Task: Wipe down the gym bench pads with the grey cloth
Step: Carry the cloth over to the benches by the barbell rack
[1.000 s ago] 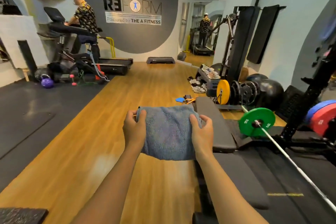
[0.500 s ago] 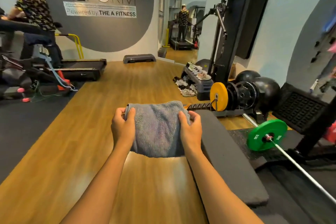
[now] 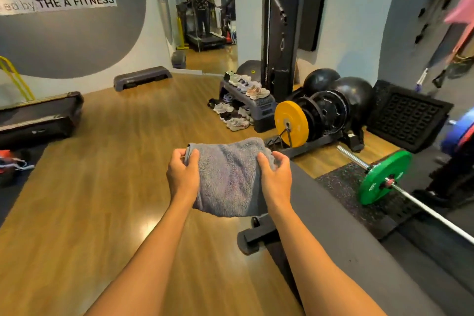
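Observation:
A folded grey cloth [image 3: 229,177] hangs in the air in front of me, stretched between both hands. My left hand [image 3: 182,176] grips its left edge and my right hand [image 3: 275,177] grips its right edge. The long dark grey bench pad [image 3: 341,236] runs from behind my right hand down to the lower right. The cloth is held just left of the pad's far end, above the wooden floor, and does not touch the pad. The bench's black foot [image 3: 256,236] shows below the cloth.
A barbell with a green plate [image 3: 384,179] lies right of the bench on a rubber mat. A plate rack with a yellow plate [image 3: 291,123], black balls and a shoe rack [image 3: 246,100] stand ahead. A treadmill end [image 3: 38,115] sits at left.
My view has swung to the right and nearer the bench; the treadmill person has left the frame. Both hands still hold the cloth the same way, now close to the pad's end.

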